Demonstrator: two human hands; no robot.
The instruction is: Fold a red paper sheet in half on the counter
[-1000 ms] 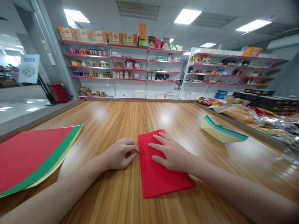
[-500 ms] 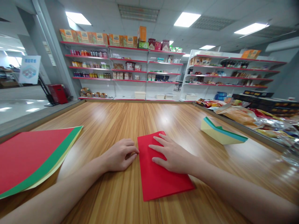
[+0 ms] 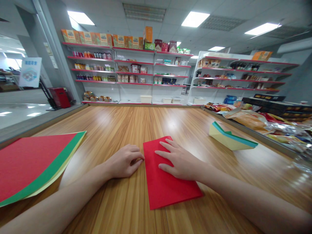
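A folded red paper sheet (image 3: 165,185) lies flat on the wooden table (image 3: 117,126) right in front of me. My right hand (image 3: 179,161) rests palm down on its upper half with the fingers spread. My left hand (image 3: 125,161) sits beside the paper's left edge, fingers curled, with the fingertips touching that edge. Neither hand lifts the paper off the table.
A stack of red, green and yellow sheets (image 3: 31,162) lies at the left. A folded yellow and teal paper shape (image 3: 230,136) sits at the right. Snack bags (image 3: 253,118) line the right edge. Store shelves (image 3: 126,71) stand behind.
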